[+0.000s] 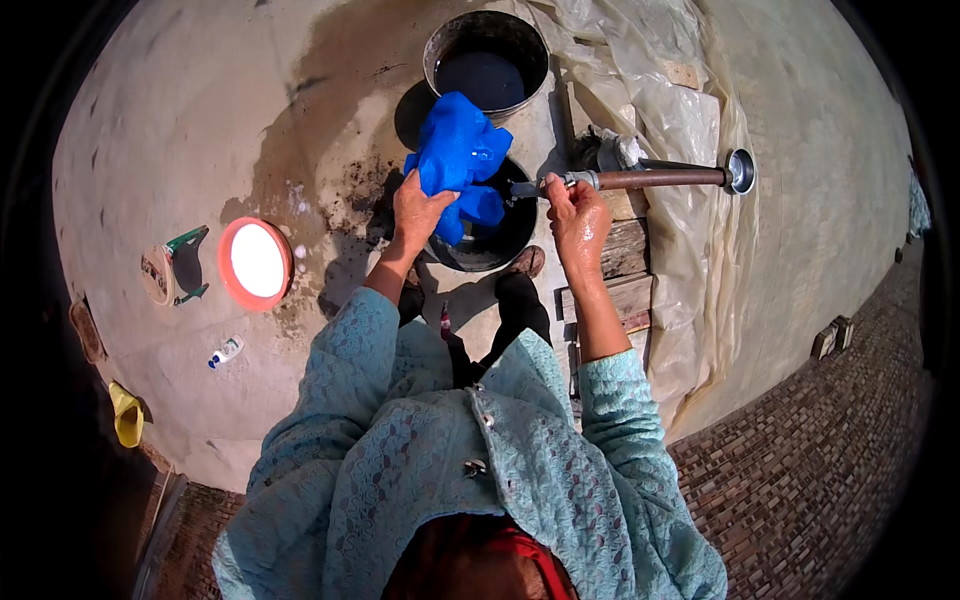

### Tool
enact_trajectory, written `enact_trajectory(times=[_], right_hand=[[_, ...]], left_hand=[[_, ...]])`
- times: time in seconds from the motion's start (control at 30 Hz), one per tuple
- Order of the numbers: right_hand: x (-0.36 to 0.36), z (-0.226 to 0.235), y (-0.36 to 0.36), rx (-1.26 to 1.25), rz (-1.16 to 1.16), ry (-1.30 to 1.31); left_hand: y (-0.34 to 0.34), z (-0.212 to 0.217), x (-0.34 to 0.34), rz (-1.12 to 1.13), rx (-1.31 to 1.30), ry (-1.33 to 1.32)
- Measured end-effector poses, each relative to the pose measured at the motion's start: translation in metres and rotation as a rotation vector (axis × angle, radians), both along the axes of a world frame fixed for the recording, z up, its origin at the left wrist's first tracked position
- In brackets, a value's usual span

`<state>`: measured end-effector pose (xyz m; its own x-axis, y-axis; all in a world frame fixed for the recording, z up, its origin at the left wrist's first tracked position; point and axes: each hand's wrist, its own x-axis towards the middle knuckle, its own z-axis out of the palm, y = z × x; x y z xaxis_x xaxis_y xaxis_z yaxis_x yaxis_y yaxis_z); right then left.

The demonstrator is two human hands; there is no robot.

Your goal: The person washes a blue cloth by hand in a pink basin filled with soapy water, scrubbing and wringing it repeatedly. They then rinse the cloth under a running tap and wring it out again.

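My left hand (418,212) is closed on a bright blue cloth (452,140), bunched up and hanging over a black bucket (485,262) by my feet. The cloth's lower end hangs down into the bucket's mouth and hides part of its inside. To the right, my right hand (580,230) looks wet. Its thumb and fingers are pinched on the metal tap (578,180) at the end of a brown pipe (665,178). The tap's spout points left over the bucket, near the cloth.
Beyond stands a second black bucket (490,28) with dark water. At left are a pink basin (227,270) with white contents, a small stool (158,274), a white bottle (227,351) and a yellow container (127,415). Clear plastic sheeting (715,270) and wooden planks (625,250) lie right.
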<state>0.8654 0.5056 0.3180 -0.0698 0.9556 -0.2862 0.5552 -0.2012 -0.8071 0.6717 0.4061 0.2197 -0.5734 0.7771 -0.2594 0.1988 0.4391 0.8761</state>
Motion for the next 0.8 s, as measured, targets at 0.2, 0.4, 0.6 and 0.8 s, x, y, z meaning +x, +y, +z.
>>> enact_trajectory(times=[0.2, 0.4, 0.6, 0.8], right_hand=[[-0.002, 0.011, -0.002, -0.139, -0.076, 0.134], [-0.003, 0.013, -0.004, -0.115, -0.080, 0.115], [-0.004, 0.004, -0.013, 0.021, -0.074, 0.107], [-0.005, 0.016, -0.009, 0.232, 0.156, -0.324]], left_hand=[[0.013, 0.029, -0.022, -0.079, 0.012, 0.218], [0.006, 0.028, -0.032, -0.104, 0.011, 0.314], [0.002, 0.018, -0.018, -0.143, 0.032, 0.326], [0.007, 0.024, 0.021, -0.212, -0.060, 0.269]])
